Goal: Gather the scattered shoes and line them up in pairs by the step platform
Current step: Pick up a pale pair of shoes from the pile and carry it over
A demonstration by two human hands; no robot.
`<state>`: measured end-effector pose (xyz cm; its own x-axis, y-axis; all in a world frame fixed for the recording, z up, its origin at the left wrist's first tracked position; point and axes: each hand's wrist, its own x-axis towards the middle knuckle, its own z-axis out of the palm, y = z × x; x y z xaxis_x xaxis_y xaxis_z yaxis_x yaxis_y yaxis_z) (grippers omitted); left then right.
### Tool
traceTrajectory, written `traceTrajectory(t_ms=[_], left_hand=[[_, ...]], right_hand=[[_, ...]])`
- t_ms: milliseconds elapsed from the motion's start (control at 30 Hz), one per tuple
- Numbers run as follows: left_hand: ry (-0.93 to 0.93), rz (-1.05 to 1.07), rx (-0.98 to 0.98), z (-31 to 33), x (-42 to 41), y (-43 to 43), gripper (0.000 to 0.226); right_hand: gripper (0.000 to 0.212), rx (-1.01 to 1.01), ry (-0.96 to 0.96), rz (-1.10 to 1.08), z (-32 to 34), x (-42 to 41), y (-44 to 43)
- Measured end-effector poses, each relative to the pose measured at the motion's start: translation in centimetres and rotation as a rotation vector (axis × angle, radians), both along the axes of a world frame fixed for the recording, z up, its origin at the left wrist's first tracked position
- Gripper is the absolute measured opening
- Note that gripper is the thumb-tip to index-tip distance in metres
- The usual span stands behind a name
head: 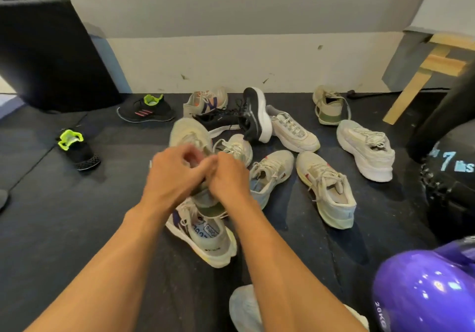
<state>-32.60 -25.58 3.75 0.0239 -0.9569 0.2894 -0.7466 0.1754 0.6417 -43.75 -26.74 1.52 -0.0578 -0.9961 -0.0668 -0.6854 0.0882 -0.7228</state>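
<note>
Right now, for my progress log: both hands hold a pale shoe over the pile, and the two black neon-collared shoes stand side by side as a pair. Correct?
Not the pairing. The head view shows the black neon-collared shoes apart: one by the black block, the other nearer the person. The left hand and right hand do hold the pale shoe.

Four black shoes (77,151) (146,110) (221,122) (257,113) are counted, two of them with neon collars. Ten pale shoes (203,101) (295,132) (330,108) (367,151) (187,133) (237,146) (272,172) (329,193) (205,241) (244,308) are counted, one cut off by the bottom edge. Two hands are seen, the left hand (169,175) and the right hand (228,177). One purple kettlebell (424,288), one black ball (452,177) and one black box (51,56) are counted.
</note>
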Motion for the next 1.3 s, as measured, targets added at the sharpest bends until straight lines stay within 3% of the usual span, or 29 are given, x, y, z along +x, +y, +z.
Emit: traceTrajectory(t_ms=[67,133,267,433,500,633,733,867,1133,1300], left_hand=[[-0.006,-0.145,0.308,1.0,-0.2,-0.5,0.022],[-0.032,-0.232,0.546,1.5,-0.2,-0.9,0.019],[-0.252,-0.304,0.744,0.8,-0.9,-1.1,0.023],[-0.455,-0.201,0.472,-1.5,-2.5,-1.2,0.016],[-0.448,-0.181,0.377,-2.0,-3.2,-1.2,0.014],[-0.39,-0.17,0.291,-1.9,-5.5,-1.1,0.013],[-0.329,-0.159,0.243,-0.8,-7.2,-1.4,0.009],[-0.214,-0.171,0.216,1.5,-8.3,-0.2,0.016],[-0.126,-0.075,0.236,9.7,-5.5,3.0,0.031],[-0.166,-0.045,0.372,16.2,-3.6,3.1,0.024]], right_hand=[[0.003,0.03,-0.06,0.0,-0.7,-0.4,-0.5],[0.017,0.055,-0.129,-0.017,-1.1,-0.7,-0.8],[0.022,0.038,-0.276,-0.063,-1.2,-1.0,-0.9],[0.019,0.001,-0.32,-0.034,-1.7,-3.1,-1.1],[0.007,0.023,-0.405,-0.072,-1.9,-4.3,-1.3],[0.031,-0.023,-0.406,-0.138,-1.6,-6.4,-1.7],[0.033,-0.13,-0.282,-0.17,-0.5,-7.5,-1.7],[0.031,-0.241,-0.115,-0.18,2.8,-8.6,-0.7],[0.035,-0.206,-0.143,-0.024,11.8,-7.4,3.7],[0.035,-0.203,-0.133,-0.001,18.3,-7.3,4.6]])
